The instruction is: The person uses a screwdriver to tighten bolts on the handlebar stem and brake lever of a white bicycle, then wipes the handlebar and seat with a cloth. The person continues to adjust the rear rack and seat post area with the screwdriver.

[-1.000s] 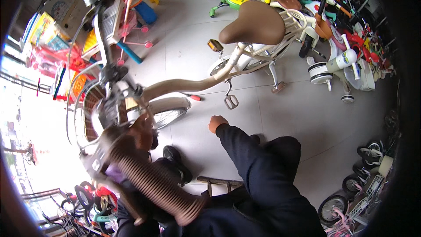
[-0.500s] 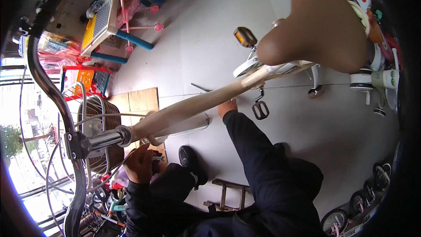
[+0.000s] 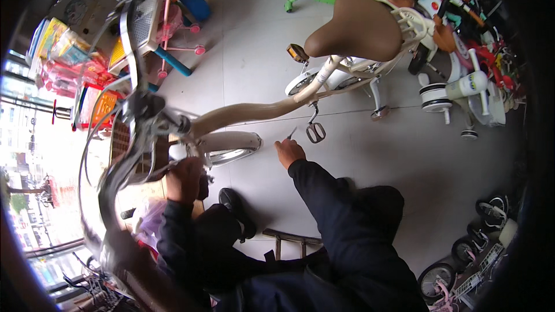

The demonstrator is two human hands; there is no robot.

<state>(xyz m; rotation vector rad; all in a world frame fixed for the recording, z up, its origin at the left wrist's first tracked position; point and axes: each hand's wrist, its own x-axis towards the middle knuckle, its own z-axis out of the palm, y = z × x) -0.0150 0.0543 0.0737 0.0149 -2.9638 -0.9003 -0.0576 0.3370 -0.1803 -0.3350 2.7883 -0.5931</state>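
Observation:
A cream bicycle with a brown saddle (image 3: 361, 29) stands in front of me, its handlebar (image 3: 130, 52) to the left and smeared by motion. My left hand (image 3: 184, 180) is closed at the front end, beside the fork and front wheel (image 3: 231, 145). Small dark metal parts show at its fingers, but what it grips is hidden. My right hand (image 3: 290, 153) is closed on a thin dark tool (image 3: 293, 132), its tip pointing up and away. This hand is below the frame tube (image 3: 248, 112) in the picture, left of the near pedal (image 3: 315, 133).
A brown basket (image 3: 119, 141) hangs at the bicycle's front. Cardboard lies beneath the front end. Behind my shoe (image 3: 236, 211) is a low stool (image 3: 289, 237). Toys and ride-ons crowd the far right, small bikes (image 3: 439, 280) the near right. A small table (image 3: 144, 26) stands far left.
The handlebar has swung and the front wheel shows more. My view has shifted, with the saddle now further off. The right hand has drawn back slightly, and its thin tool has turned.

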